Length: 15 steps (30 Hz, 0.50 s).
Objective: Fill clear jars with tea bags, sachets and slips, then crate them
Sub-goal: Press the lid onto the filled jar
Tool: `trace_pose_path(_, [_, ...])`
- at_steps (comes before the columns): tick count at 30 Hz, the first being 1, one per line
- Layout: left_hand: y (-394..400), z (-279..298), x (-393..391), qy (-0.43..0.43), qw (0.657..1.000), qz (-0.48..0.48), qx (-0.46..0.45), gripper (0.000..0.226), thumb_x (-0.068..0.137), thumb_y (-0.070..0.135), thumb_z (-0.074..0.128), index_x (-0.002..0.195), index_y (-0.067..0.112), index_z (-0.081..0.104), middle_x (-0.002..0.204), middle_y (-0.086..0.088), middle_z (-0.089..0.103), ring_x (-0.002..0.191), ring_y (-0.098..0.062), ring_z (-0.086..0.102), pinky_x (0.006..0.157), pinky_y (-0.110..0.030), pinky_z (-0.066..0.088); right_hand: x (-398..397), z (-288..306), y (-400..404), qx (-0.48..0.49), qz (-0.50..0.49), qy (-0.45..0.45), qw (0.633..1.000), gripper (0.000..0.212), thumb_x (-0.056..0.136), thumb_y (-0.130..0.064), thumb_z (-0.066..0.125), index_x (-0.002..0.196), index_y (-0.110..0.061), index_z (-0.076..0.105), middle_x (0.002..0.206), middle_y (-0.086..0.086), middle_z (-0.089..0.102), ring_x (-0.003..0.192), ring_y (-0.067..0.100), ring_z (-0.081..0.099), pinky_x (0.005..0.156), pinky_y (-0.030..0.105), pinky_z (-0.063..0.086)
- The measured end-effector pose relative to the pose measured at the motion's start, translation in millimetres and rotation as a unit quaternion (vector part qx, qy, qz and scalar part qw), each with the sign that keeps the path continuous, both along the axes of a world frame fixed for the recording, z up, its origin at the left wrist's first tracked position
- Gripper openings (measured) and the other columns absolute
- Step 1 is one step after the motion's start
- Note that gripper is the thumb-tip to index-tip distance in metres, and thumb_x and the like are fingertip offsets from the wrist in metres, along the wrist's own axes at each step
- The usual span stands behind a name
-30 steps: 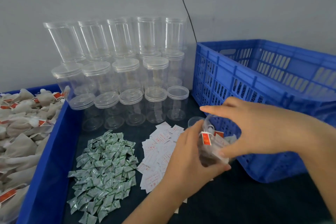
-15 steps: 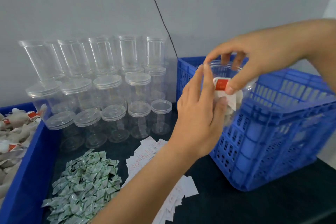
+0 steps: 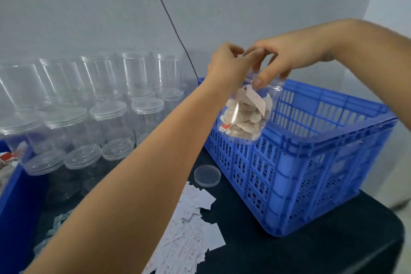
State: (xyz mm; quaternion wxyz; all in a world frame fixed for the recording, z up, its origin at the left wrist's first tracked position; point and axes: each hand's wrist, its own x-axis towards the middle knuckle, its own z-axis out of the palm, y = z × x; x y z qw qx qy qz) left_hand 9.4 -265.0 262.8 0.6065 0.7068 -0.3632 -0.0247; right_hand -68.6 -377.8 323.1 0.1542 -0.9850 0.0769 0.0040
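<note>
Jar [image 3: 246, 113] of tea bags hung above the crate [image 3: 322, 162], both hands, left [image 3: 224, 62] and right [image 3: 287, 58], pinching its rim, seemingly for lowering inside.

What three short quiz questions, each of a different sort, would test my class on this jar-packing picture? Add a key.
1. True or false: the filled jar already stands on the floor of the blue crate.
2. Multiple choice: where does the loose lid lie? A) on the dark table beside the crate; B) inside the crate; C) on the filled jar.
3. Fill in: both hands, left hand and right hand, grip the jar at its ____.

Key: 1 false, the jar is held up over the crate's near-left corner; 2 A; 3 top (rim).
</note>
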Motion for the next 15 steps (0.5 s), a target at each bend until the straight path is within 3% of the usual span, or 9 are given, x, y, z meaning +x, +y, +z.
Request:
trace_pose_path(2, [-1,5,3,0.041,0.998,0.004,-0.039,0.038,0.092,0.042,0.059,0.115,0.013,0.05,0.105,0.003,0.054,0.093,-0.011,0.053,0.07,-0.022,0.042,3,-1,-7,0.025,-0.009,-0.003,1.0,0.095,0.042,-0.06,0.075,0.129,-0.033,0.047,0.117,-0.01,0.058,0.099,0.005,0.063,0.071,0.024,0.054])
trace_pose_path(5, [6,3,10,0.054,0.993,0.017,-0.1,0.022,0.097,0.039,0.05,0.098,0.017,0.047,0.084,0.012,0.048,0.071,0.002,0.045,0.053,-0.01,0.036,2,4,-24,0.056,-0.039,-0.034,0.997,0.087,0.046,-0.062,0.073,0.128,-0.039,0.05,0.118,-0.011,0.059,0.107,0.013,0.062,0.072,0.027,0.053])
trace_pose_path(8, [12,-18,18,0.022,0.998,0.019,-0.049,0.019,0.097,0.037,0.048,0.086,0.021,0.048,0.077,0.01,0.048,0.065,-0.001,0.044,0.045,-0.005,0.035,-1,16,-43,0.089,-0.087,-0.086,0.989,0.093,0.045,-0.061,0.072,0.133,-0.035,0.053,0.119,-0.01,0.06,0.108,0.021,0.062,0.073,0.031,0.052])
trace_pose_path(10, [11,-32,19,0.028,0.999,0.011,-0.017,0.016,0.098,0.035,0.048,0.089,0.022,0.05,0.078,0.01,0.05,0.063,-0.002,0.044,0.042,-0.004,0.034,0,22,-53,0.078,-0.117,-0.087,0.986,0.095,0.044,-0.06,0.073,0.134,-0.034,0.054,0.123,-0.005,0.059,0.108,0.024,0.062,0.074,0.034,0.053])
trace_pose_path(12, [5,-42,18,0.028,1.0,0.001,0.006,0.014,0.098,0.035,0.047,0.097,0.022,0.051,0.079,0.011,0.051,0.061,-0.001,0.045,0.039,-0.004,0.033,4,19,-62,0.05,-0.156,-0.052,0.985,0.091,0.05,-0.055,0.077,0.136,-0.034,0.053,0.126,-0.001,0.056,0.11,0.027,0.059,0.072,0.035,0.054])
trace_pose_path(15, [-6,-55,14,0.015,0.999,-0.014,0.037,0.015,0.098,0.036,0.048,0.099,0.022,0.053,0.078,0.011,0.052,0.051,0.0,0.043,0.036,-0.008,0.034,12,-5,-69,0.004,-0.201,0.033,0.979,0.069,0.074,-0.034,0.083,0.135,-0.03,0.051,0.123,-0.002,0.049,0.117,0.028,0.051,0.069,0.035,0.057])
